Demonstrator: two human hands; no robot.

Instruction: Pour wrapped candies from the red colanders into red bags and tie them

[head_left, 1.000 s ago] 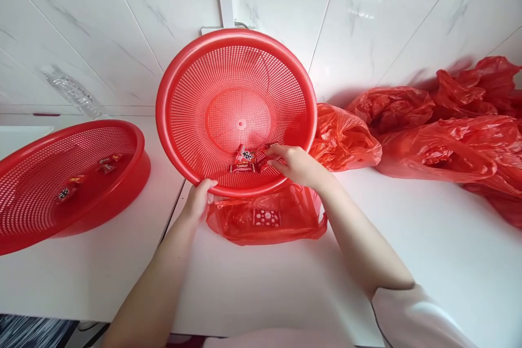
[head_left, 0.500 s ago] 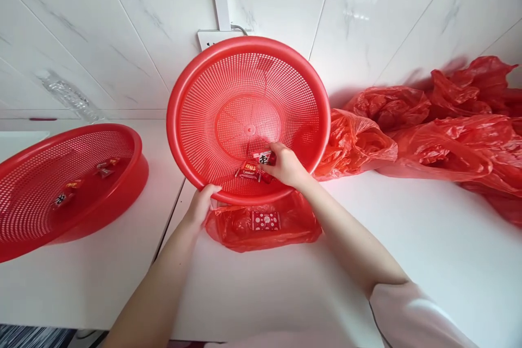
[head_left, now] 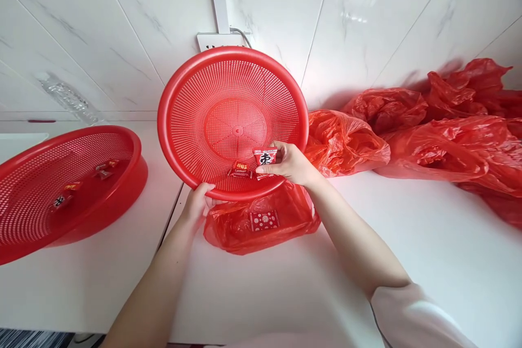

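Note:
My left hand grips the lower left rim of a red plastic colander, which is tilted so its inside faces me. Between the thumb and fingers of my right hand is a small red candy packet with a dark character on a white patch. Beside it, a second red packet with yellow lettering lies on the colander's lower wall. Below the rim spreads an open red plastic bag holding a flat red packet with white dots.
Another red colander leans at the left with a few small packets inside. Several red plastic bags are heaped along the wall at the right. A clear plastic bottle and a wall socket are behind.
The colander has shifted left and tipped down slightly. My right hand has moved a little right, lifting the candy packet clearer of the other one. My left hand keeps its hold on the rim.

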